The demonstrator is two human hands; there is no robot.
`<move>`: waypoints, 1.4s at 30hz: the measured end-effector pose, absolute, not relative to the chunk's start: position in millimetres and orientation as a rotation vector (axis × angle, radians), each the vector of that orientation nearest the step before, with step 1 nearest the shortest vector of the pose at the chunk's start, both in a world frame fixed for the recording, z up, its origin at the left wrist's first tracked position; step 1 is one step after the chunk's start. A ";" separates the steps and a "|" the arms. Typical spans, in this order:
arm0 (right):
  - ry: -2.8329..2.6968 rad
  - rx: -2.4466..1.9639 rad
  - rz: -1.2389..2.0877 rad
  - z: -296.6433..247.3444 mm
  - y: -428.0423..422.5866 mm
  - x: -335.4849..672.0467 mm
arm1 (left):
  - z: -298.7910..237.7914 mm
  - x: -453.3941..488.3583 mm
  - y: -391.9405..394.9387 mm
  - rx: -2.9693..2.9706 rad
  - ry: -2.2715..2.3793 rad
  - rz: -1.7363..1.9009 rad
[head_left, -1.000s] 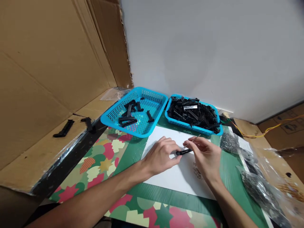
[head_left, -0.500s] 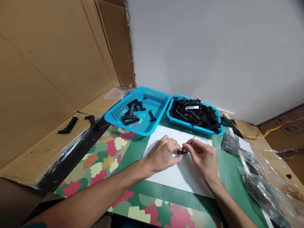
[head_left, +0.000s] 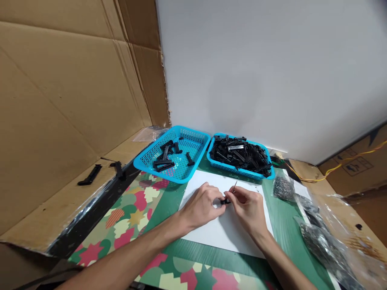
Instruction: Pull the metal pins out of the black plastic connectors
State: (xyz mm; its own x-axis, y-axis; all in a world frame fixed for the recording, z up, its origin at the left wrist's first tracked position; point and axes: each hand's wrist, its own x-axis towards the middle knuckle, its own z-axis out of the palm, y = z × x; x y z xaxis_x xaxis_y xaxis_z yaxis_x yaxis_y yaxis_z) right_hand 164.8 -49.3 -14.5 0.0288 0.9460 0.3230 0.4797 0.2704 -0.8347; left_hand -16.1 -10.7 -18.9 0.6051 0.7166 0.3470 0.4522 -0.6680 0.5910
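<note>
A small black plastic part [head_left: 224,201] is pinched between the thumb and fingers of my left hand [head_left: 203,204], just above a white sheet [head_left: 225,237]. My right hand [head_left: 248,206] is closed beside it, with a thin pointed metal tool [head_left: 235,186] sticking up past the fingers; its exact kind is hard to make out. The right fingertips meet the black part's right end. Most of the part and the lower end of the tool are hidden by my fingers.
Behind the sheet stand two blue baskets: the left basket [head_left: 201,151] holds several black parts, the right basket [head_left: 242,172] is heaped with them. Bags of small metal pieces [head_left: 283,188] lie at the right. Two black parts [head_left: 90,175] rest on cardboard at the left.
The whole view has shifted, so the baskets sit lower in the picture. Both hands keep their grip on the black part and the tool, with little movement relative to the sheet.
</note>
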 end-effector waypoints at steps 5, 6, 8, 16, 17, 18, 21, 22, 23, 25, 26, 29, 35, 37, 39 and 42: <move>-1.577 -1.348 0.623 -15.9 -49.8 165.4 | -17.2 -16.3 -10.1 2.369 0.919 0.798; -1.597 -1.343 0.597 -16.6 -50.1 165.2 | -16.7 -16.4 -9.7 2.373 0.923 0.788; -1.627 -1.328 0.550 -18.2 -51.2 164.1 | -15.3 -16.6 -8.6 2.390 0.923 0.748; -1.375 -1.251 0.485 -10.8 -55.6 174.5 | -9.2 -15.1 -8.1 2.367 0.928 0.811; -1.324 -1.261 0.449 -8.2 -55.2 180.5 | -8.2 -15.3 -8.8 2.371 0.941 0.833; -1.278 -1.281 0.426 -5.9 -54.3 187.1 | -7.0 -15.7 -9.5 2.377 0.956 0.853; -1.198 -1.306 0.482 -2.8 -49.5 207.4 | -3.3 -18.3 -10.4 2.389 0.966 0.893; -1.207 -1.311 0.514 -3.0 -47.7 213.3 | -2.1 -19.6 -10.2 2.385 0.968 0.897; -1.236 -1.328 0.541 -3.6 -46.1 218.5 | -1.2 -20.9 -9.8 2.374 0.981 0.899; -1.371 -1.404 0.595 -3.9 -44.4 227.3 | -0.3 -23.3 -8.6 2.317 1.041 0.894; -1.476 -1.453 0.637 -3.1 -44.4 231.0 | -0.2 -24.1 -8.0 2.270 1.079 0.897; -1.795 -1.557 0.874 3.6 -47.5 240.3 | -0.9 -24.5 -6.5 2.081 1.129 0.959; -2.013 -1.561 1.143 10.4 -53.7 246.7 | 0.8 -19.9 -5.2 1.826 1.035 0.999; -2.016 -1.555 1.171 7.4 -53.6 246.1 | 2.1 -19.4 -5.2 1.810 1.012 0.954; -1.995 -1.543 1.196 5.0 -53.1 245.6 | 3.1 -19.1 -5.2 1.801 0.998 0.917; -1.911 -1.522 1.243 5.2 -52.8 245.1 | 4.2 -18.5 -5.6 1.800 0.982 0.881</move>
